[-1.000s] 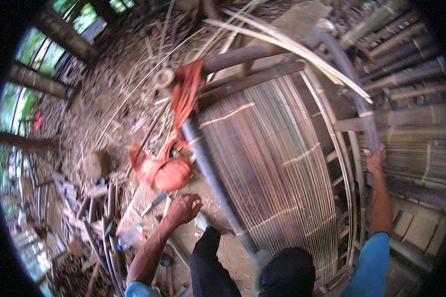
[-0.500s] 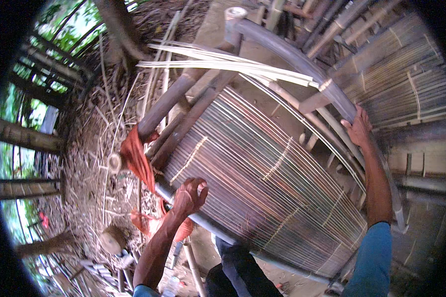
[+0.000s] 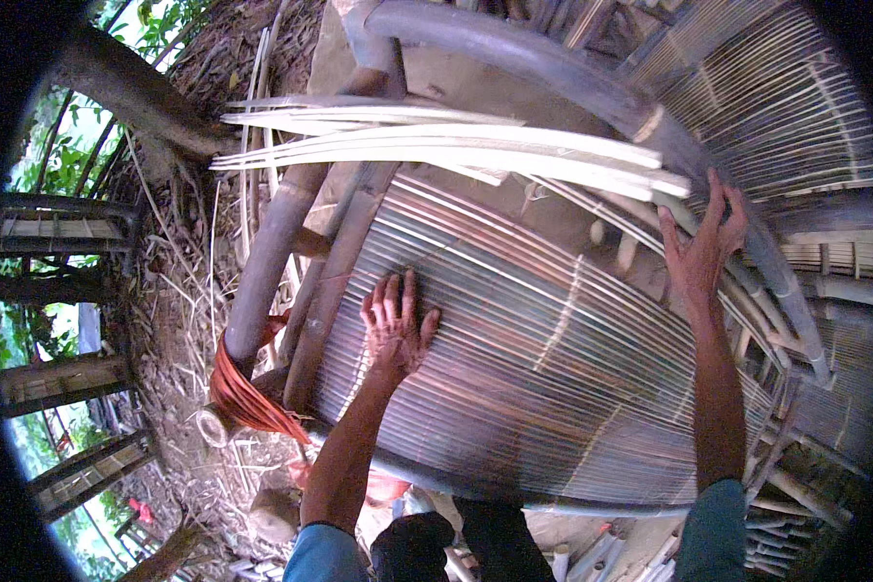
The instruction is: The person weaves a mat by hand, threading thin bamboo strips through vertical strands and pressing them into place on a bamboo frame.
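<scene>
A bamboo bench frame with a seat of thin slats (image 3: 495, 320) lies before me. My left hand (image 3: 396, 325) rests flat on the slats near their left end, fingers spread and nothing held. At the right, my right hand (image 3: 706, 238) has its fingers apart beside the thick dark bamboo rail (image 3: 514, 44); a fingertip lies at or very near the rail, and I cannot tell whether it touches. Just left of that hand end several pale split bamboo strips (image 3: 456, 145), laid across the far part of the frame. A red cloth (image 3: 247, 388) is wrapped round the left corner post.
Another slatted bamboo piece (image 3: 776, 107) stands at the far right. A tree trunk (image 3: 126, 87) rises at the far left, over ground strewn with bamboo scraps (image 3: 179, 330). Cut bamboo pieces (image 3: 776, 543) lie at the lower right.
My left hand has gone from the near rail, loosely closed, onto the slats, where it is spread. My right hand has opened wider by the far rail. The whole view has shifted.
</scene>
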Action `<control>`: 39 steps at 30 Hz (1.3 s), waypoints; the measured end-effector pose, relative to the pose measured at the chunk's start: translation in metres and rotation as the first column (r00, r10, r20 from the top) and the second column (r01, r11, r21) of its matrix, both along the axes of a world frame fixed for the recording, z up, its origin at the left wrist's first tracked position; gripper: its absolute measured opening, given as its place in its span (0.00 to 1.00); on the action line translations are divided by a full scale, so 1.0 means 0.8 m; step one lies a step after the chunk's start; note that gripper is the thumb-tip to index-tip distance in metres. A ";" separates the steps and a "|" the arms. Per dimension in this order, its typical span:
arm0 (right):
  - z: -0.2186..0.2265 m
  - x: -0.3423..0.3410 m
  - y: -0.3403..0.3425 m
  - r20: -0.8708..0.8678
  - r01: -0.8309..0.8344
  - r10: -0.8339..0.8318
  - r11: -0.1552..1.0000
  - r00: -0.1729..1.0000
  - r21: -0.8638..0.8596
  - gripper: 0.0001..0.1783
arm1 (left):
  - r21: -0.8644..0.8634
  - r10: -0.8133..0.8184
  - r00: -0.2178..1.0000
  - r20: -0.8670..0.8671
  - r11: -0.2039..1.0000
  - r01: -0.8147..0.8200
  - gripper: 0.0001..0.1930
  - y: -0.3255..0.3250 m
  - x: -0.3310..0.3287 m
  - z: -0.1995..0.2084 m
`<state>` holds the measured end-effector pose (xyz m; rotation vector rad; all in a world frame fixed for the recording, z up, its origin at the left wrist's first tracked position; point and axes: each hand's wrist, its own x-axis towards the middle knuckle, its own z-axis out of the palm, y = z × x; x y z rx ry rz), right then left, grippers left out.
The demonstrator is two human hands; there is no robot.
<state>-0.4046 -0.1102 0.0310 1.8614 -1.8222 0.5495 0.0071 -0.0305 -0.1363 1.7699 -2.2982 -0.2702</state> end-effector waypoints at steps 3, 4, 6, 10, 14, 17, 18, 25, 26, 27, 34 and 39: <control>-0.061 0.086 0.009 0.323 -0.137 0.096 0.985 0.941 0.106 0.21 | 0.013 0.003 1.000 -0.002 1.000 -0.003 0.38 -0.002 0.000 -0.007; -0.091 0.118 0.006 0.360 -0.123 0.057 0.979 0.931 0.165 0.15 | 0.020 -0.008 1.000 -0.001 1.000 0.008 0.39 -0.004 -0.002 -0.004; -0.133 0.172 -0.014 0.547 -0.189 0.015 0.946 0.837 0.263 0.12 | 0.024 -0.007 1.000 0.000 1.000 0.007 0.39 -0.006 -0.004 -0.002; -0.190 0.233 -0.063 0.496 -0.171 0.060 0.968 0.866 0.182 0.15 | 0.009 -0.035 0.999 -0.010 0.999 0.035 0.40 -0.009 -0.004 -0.004; -0.231 0.271 -0.060 0.356 -0.063 -0.020 0.974 0.934 0.218 0.16 | 0.050 -0.025 0.994 -0.106 0.998 0.030 0.40 -0.007 0.003 -0.007; -0.238 0.273 -0.065 0.374 -0.015 -0.082 0.969 0.924 0.248 0.15 | 0.053 -0.013 0.969 -0.247 0.998 0.027 0.36 -0.026 0.005 -0.001; -0.239 0.274 -0.068 0.320 -0.041 -0.029 0.976 0.947 0.212 0.15 | 0.068 0.004 0.944 -0.330 0.998 0.019 0.34 -0.046 0.005 -0.001; -0.266 0.255 -0.064 0.258 0.026 -0.142 0.912 0.956 0.409 0.15 | -0.400 -0.431 0.764 -0.481 0.883 0.246 0.14 -0.219 -0.077 -0.015; -0.275 0.257 -0.065 0.259 0.030 -0.148 0.912 0.955 0.408 0.15 | -0.401 -0.435 0.762 -0.479 0.881 0.251 0.14 -0.230 -0.080 -0.033; -0.276 0.256 -0.070 0.233 -0.006 -0.074 0.946 0.970 0.323 0.15 | -0.447 -0.492 0.774 -0.398 0.841 0.305 0.14 -0.242 -0.084 -0.051; -0.358 0.174 -0.063 0.050 -0.121 0.122 0.992 0.991 -0.024 0.20 | -0.316 -0.510 0.851 0.123 0.793 0.521 0.19 -0.254 -0.116 -0.058; -0.316 0.229 -0.088 0.101 -0.174 0.186 0.978 0.977 -0.113 0.20 | -0.182 -0.464 0.824 0.325 0.824 0.536 0.21 -0.280 -0.089 -0.064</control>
